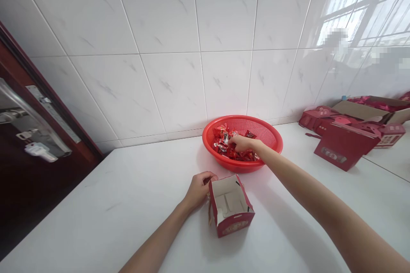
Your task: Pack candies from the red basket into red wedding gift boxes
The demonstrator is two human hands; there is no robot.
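A red cardboard box [235, 224] stands with its top open on the white table, its pale inside bare apart from folded flaps. My left hand [200, 187] curls its fingers at the box's back left corner and holds it there; some fingertips are hidden. Behind the box is a red plastic basket [275, 140] with wrapped candies [221, 147] in it. My right hand [240, 143] reaches into this basket, fingers bent together and down among the candies. What lies between those fingertips is hidden. A brownish cord [209, 213] hangs at the box's left side.
Several folded red boxes [346, 140] stand on the right of the table [144, 200], near a cardboard carton [349, 108] of red and pink items. White tiles [166, 89] close off the back. A dark red door [19, 170] with keys [40, 151] is at left.
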